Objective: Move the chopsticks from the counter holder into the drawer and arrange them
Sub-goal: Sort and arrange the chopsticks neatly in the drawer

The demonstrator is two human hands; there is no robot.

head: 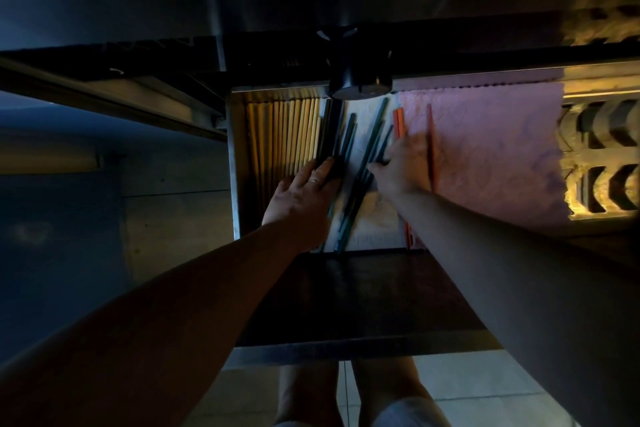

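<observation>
Left hand (304, 194) flat, fingers extended on dark chopsticks (363, 163) in drawer (233, 163), right hand (401, 166) fingertips pressing them, grasp unclear, wooden chopsticks (287, 135) aligned leftward.

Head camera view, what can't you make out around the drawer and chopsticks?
- Near ends of the dark chopsticks: hidden by the drawer front.
- Left hand fingertips: lost among dark sticks.
- Black holder: contents not visible.
- Red chopsticks: partly covered by the right hand.
</observation>
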